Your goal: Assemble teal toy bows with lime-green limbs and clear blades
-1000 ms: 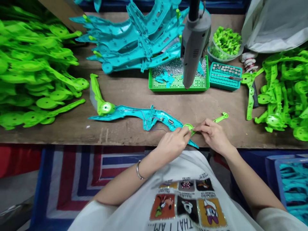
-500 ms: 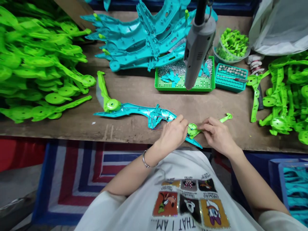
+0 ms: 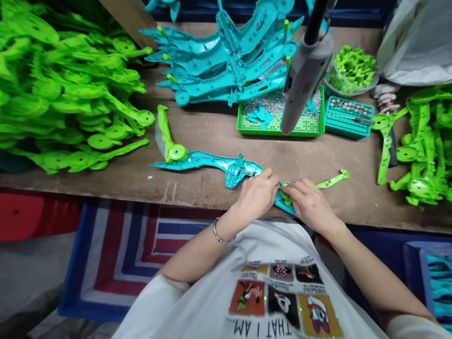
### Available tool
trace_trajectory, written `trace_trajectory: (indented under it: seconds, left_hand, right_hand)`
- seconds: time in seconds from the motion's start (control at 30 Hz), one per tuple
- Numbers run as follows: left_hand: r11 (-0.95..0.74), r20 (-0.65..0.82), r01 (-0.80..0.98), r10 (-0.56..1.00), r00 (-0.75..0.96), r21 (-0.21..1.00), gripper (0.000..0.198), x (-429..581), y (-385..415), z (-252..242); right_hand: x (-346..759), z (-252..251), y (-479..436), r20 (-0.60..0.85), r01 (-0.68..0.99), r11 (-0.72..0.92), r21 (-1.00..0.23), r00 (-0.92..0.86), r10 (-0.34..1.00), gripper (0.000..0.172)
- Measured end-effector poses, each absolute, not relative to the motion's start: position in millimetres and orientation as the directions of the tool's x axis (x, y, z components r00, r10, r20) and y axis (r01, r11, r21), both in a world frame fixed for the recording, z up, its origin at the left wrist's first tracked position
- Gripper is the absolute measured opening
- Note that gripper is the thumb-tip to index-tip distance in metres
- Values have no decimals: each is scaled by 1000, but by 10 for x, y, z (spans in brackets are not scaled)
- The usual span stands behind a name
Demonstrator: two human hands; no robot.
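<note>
A long teal plastic shell lies near the bench's front edge, with thin wires across its middle bracket. At its left end sits a green plastic arm with a round hub. My left hand is closed over the shell's right part, fingertips pinched together at its edge. Opposite it, my right hand is closed, thumb and fingers pinched over a second green arm, whose round hub is mostly covered. The fingertips of both hands nearly meet. Whatever small thing they pinch is hidden.
Green arms are heaped at left and right. Behind lie stacked teal shells, a green basket of screws, a teal block and a tub of green pieces. A grey electric screwdriver hangs overhead.
My right hand has moved left, over the green hub and close to my left hand. My left hand stays at the shell. The whole view has shifted slightly.
</note>
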State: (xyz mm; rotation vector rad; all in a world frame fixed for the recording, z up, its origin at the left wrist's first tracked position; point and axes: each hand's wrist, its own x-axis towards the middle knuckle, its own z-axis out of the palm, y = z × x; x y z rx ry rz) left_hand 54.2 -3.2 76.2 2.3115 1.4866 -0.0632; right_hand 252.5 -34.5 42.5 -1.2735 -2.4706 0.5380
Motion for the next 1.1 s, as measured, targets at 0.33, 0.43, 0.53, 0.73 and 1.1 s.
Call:
trace_trajectory:
  seconds: [0.33, 0.43, 0.53, 0.73, 1.1]
  left_hand:
    - [-363, -239, 887, 869, 433, 284, 18, 572, -5, 825]
    - [-347, -251, 899, 876, 412, 266, 21, 610, -7, 818]
    - [-341, -265, 902, 874, 408, 263, 22, 649, -5, 803]
    - [-426, -290, 869, 824, 487, 250, 29, 587, 9, 810]
    - [-493, -147, 746, 783, 605, 448, 22, 85, 192, 819]
  right_hand:
    - [2519, 315, -348, 140, 699, 466, -543, -472, 870, 23]
    - [2513, 316, -348, 122, 708, 447, -546, -461, 879, 22]
    - [2498, 329, -353, 102, 717, 430, -549, -453, 886, 21]
    - [2461, 356, -338, 75, 745, 424, -515, -453, 888, 27]
    - [2445, 422, -291, -14, 780, 525, -341, -563, 826, 45]
